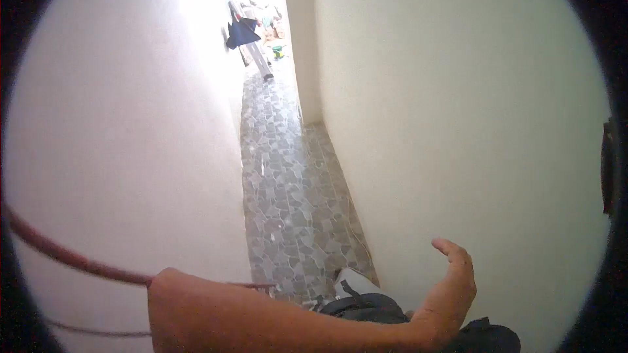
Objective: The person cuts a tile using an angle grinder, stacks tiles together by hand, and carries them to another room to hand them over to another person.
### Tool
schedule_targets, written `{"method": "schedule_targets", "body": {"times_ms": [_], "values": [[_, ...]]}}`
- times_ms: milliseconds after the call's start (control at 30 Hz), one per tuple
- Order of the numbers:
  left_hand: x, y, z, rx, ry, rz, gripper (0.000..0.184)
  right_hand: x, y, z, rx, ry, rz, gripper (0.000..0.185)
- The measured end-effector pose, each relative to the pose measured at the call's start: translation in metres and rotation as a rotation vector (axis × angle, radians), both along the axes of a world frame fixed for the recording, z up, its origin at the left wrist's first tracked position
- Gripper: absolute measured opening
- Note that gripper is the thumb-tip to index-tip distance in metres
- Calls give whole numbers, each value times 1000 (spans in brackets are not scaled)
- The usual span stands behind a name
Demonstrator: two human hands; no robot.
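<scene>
My left forearm crosses the bottom of the head view from left to right. At its end, my left hand point(456, 281) is raised beside the right wall, seen nearly edge-on. Its fingers are stretched upward and slightly curved, and nothing shows in them. Below and beside the wrist is a black item with straps point(366, 304), its kind unclear. A second dark rounded shape point(492, 338) lies at the bottom edge, right of the wrist. My right hand is out of view.
A reddish-brown handrail point(78, 260) runs along the left wall to my elbow. Stone-patterned floor point(278, 189) leads down a narrow passage between pale walls. At its bright far end, a ladder point(258, 59) leans with dark blue cloth point(242, 33) on it, near a green container point(279, 52).
</scene>
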State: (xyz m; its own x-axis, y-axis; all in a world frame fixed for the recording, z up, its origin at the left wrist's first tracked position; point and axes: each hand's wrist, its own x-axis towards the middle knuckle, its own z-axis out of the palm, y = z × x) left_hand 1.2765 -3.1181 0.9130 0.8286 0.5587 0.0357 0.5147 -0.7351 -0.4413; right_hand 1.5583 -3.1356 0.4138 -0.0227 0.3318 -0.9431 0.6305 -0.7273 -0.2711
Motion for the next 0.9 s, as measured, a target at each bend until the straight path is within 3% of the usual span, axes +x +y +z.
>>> {"method": "schedule_targets", "body": {"times_ms": [200,400,733,800,900], "values": [[-88,152,11,-149,0,26,34,-67,181,16,22,-17,87,32],[-196,300,-7,-336,13,21,35,-144,338,-17,73,-33,139,32],[-388,547,57,-639,54,-22,37,-346,505,-2,161,-8,-236,33],[-420,619,48,-650,-49,-89,24,-374,516,-10,115,-40,-253,33],[-477,749,-1,-570,-83,1,14,-418,536,-20,5,-91,-225,33]]}}
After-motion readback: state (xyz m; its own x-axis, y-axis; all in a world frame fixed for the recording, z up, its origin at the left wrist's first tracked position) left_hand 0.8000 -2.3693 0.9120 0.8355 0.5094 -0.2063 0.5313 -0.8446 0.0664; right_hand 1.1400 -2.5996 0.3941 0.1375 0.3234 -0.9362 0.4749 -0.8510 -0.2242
